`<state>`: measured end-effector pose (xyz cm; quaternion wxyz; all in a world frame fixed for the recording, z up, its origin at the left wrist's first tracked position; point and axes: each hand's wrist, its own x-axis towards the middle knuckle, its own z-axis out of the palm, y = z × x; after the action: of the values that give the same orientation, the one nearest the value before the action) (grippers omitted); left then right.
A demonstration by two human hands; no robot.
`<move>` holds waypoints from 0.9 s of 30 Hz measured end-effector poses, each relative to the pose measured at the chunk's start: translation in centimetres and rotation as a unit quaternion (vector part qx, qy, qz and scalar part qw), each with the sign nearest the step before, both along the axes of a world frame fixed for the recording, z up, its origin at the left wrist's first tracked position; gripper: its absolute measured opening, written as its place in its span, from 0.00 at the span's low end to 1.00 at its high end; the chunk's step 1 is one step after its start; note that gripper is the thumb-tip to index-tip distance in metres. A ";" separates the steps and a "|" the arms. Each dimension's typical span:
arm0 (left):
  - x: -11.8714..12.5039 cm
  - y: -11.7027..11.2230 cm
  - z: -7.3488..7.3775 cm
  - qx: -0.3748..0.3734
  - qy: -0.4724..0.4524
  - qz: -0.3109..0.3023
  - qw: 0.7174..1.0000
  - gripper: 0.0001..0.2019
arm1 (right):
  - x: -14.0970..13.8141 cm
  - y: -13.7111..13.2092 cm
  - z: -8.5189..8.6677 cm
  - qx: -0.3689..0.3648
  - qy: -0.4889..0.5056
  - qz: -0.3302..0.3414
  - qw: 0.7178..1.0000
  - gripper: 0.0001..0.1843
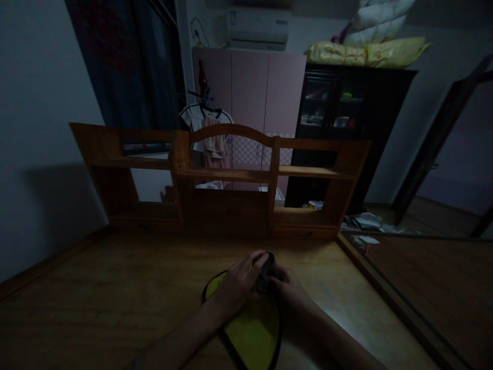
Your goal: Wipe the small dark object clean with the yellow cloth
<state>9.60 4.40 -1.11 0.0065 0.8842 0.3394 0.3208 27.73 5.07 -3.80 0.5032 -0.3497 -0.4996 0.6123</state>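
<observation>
A flat yellow piece with black edging (pixel 252 329) lies on the wooden board in front of me, narrowing toward the bottom of the view. At its far end is a dark, bunched, cloth-like part (pixel 266 275); whether it is joined to the yellow piece I cannot tell. My left hand (pixel 241 280) reaches across the yellow piece, its fingers bent over the dark part from the left. From the right, my right hand (pixel 290 290) pinches the same part between thumb and fingers. The room is dim, so fine detail is lost.
A wooden shelf unit (pixel 225 176) stands along the board's far edge. To the right runs a raised wooden edge (pixel 385 293). Behind are pink wardrobe doors (pixel 249 92), a black cabinet (pixel 354 108) and hanging clothes (pixel 211 131). A white wall (pixel 42 154) bounds the left.
</observation>
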 end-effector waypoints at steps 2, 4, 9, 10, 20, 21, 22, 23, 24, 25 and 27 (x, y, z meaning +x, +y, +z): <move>0.2 -0.3 0.1 0.012 0.001 -0.010 1.000 0.46 | -0.1 -0.4 0.2 -0.045 0.053 0.041 0.997 0.22; 0.4 -0.6 0.2 0.022 0.004 -0.021 1.000 0.44 | 0.0 -1.0 0.7 -0.081 0.087 0.083 0.989 0.24; 0.3 -0.9 0.4 0.049 -0.005 -0.039 0.998 0.40 | 0.3 -1.9 2.0 -0.096 0.070 0.107 0.987 0.23; 0.3 -0.9 0.4 0.055 -0.009 -0.041 0.998 0.40 | 0.3 -1.9 2.2 -0.087 0.058 0.106 0.989 0.22; -0.1 -0.8 0.5 0.042 -0.023 -0.032 0.998 0.47 | 0.9 -2.0 2.3 0.037 -0.110 0.053 0.992 0.31; -0.1 -0.8 0.4 0.042 -0.025 -0.032 0.998 0.46 | 0.9 -2.1 2.4 0.042 -0.115 0.053 0.991 0.31; -0.1 -0.7 0.4 0.044 -0.026 -0.033 0.998 0.46 | 1.0 -2.2 2.5 0.047 -0.117 0.055 0.991 0.32; -0.1 -0.7 0.4 0.046 -0.027 -0.034 0.998 0.45 | 1.0 -2.2 2.7 0.052 -0.115 0.058 0.990 0.31; -0.2 -0.6 0.3 0.051 -0.026 -0.036 0.998 0.43 | 1.0 -2.1 2.8 0.055 -0.112 0.059 0.990 0.30; -0.2 -0.5 0.3 0.057 -0.023 -0.036 0.997 0.42 | 0.9 -2.0 2.9 0.058 -0.112 0.059 0.990 0.29; -0.1 -0.4 0.3 0.081 -0.009 -0.038 0.996 0.39 | 1.0 -1.8 3.2 0.068 -0.118 0.045 0.990 0.27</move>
<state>9.46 4.01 -0.83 -0.0495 0.8911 0.2784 0.3549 28.69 3.25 -0.64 0.4348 -0.3617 -0.6112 0.5538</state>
